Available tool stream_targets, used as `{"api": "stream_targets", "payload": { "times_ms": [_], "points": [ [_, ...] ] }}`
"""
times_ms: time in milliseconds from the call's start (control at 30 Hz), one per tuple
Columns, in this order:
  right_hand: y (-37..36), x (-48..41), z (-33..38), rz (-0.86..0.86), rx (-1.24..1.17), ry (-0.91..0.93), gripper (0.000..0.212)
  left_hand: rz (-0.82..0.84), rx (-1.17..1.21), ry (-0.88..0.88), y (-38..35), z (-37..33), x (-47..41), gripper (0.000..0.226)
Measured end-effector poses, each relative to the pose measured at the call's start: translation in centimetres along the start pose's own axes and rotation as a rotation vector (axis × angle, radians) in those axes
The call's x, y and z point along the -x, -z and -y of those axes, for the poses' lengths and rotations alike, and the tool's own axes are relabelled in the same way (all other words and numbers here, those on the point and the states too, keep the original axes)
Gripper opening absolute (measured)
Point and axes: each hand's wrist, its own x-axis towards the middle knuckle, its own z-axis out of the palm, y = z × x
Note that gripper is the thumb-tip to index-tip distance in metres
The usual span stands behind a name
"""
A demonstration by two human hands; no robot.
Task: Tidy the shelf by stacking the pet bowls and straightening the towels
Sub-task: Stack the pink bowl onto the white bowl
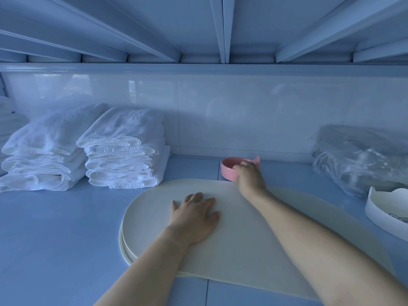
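Shelf, blue surface, under a slatted upper deck; white tiled wall behind.

- Pink pet bowl: centre right of the frame, standing upright on the shelf near the wall, just beyond the far edge of the mat. It has ear-shaped points on its rim.
- Right hand: fingers curled over the pink bowl's near rim, gripping it.
- White oval mat: lower centre, lying flat.
- Left hand: palm down on the mat, fingers straight and spread, holding nothing.
- White pet bowl: right edge of the frame, partly cut off, well apart from the pink one.
- Folded white towels: two stacks side by side at left, and, edges uneven.
- Clear plastic-wrapped bundle: right, against the wall.
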Motion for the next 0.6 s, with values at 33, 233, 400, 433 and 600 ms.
{"api": "stream_targets", "payload": {
  "times_ms": [33, 233, 400, 433, 600],
  "points": [
    [0.3, 0.6, -0.6, -0.012, -0.026, 0.018, 0.031, -0.004, -0.001, 0.002, 0.0, 0.0, 0.0, 0.051],
    [2.8, 3.9, -2.1, -0.120, -0.166, 0.211, 0.030, -0.066, 0.032, 0.024, 0.1, -0.1, -0.2, 0.055],
    [5.5, 6.9, -3.0, -0.053, -0.254, 0.393, 0.023, -0.327, 0.294, -0.078, 0.2, -0.3, -0.5, 0.075],
    [5.8, 7.5, -3.2, -0.029, -0.267, 0.410, 0.022, -0.363, 0.331, -0.113, 0.3, -0.3, -0.6, 0.075],
    [6.5, 9.9, -4.6, 0.048, -0.324, 0.416, 0.018, -0.301, 0.356, -0.255, 0.2, -0.7, -0.4, 0.035]
  ]
}}
